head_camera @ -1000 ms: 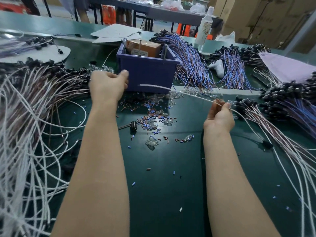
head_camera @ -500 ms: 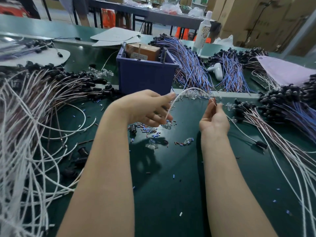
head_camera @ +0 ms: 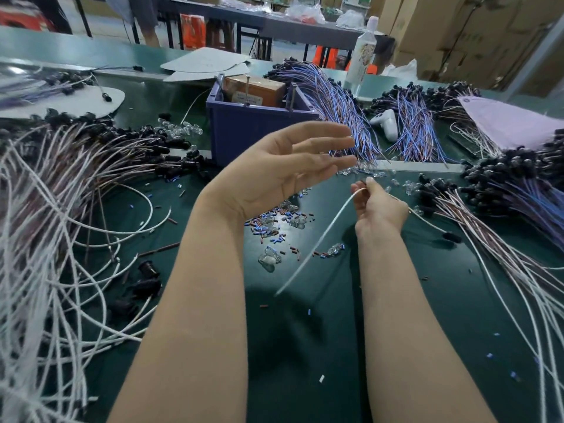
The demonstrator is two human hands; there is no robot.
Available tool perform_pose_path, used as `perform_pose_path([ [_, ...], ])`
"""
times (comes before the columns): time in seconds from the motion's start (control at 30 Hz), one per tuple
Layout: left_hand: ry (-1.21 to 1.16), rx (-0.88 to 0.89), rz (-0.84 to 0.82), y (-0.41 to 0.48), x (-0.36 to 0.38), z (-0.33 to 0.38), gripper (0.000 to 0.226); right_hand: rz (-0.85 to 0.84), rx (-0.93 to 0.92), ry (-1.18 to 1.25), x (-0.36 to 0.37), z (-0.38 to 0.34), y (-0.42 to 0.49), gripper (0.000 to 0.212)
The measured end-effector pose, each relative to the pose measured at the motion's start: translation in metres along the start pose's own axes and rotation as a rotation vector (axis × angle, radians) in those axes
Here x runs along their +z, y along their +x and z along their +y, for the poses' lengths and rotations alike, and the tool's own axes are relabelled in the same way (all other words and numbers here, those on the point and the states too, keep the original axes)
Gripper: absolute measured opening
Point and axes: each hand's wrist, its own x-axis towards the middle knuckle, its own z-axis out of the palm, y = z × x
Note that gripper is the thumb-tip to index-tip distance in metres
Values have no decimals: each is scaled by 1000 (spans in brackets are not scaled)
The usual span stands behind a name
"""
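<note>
The left hand is raised above the table, palm up, fingers straight and spread, holding nothing. The right hand pinches the white wire, which slants down-left. Wire piles flank bare surface between the forearms.

The right hand pinches a white wire whose blurred end trails below the grip; the left hand, above it, seems empty.

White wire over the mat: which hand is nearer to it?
Right. The right hand pinches the white wire at its upper end with its fingers. The left hand is open, up and to the left of the wire, not touching it.
</note>
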Motion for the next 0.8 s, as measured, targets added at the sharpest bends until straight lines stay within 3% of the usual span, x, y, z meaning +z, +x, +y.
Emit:
perform_pose_path([
  [0.07, 299, -106, 113, 3, 2, -2, 29, -18, 33, -18, -1, -2, -2, 28],
  [0.13, 850, -249, 228, 5, 2, -6, 25, -50, 68, -13, -1, -4, -5, 7],
  [0.2, 1083, -394, 213, 5, 2, -11, 30, -65, 113, 34, 0, -7, -4, 22],
  [0.27, 1055, -435, 152, 7, 6, -15, 43, -79, 156, 90, 1, -9, -6, 25],
  [0.4, 1005, -342, 55, 17, 23, -21, 66, -93, 183, 108, 2, -6, -6, 26],
  [0.5, 974, -214, 59, 26, 36, -24, 37, -84, 153, -28, 1, -3, -7, 20],
  [0.57, 1035, -101, 174, 30, 36, -25, 12, -112, 123, -75, 0, -1, -5, 14],
  [0.67, 1102, 11, 491, 32, 26, -29, 31, -186, 194, -53, 1, -3, -7, 21],
  [0.8, 802, -152, 705, 28, 9, -35, 30, -271, 324, -15, 6, -3, -18, 19],
])
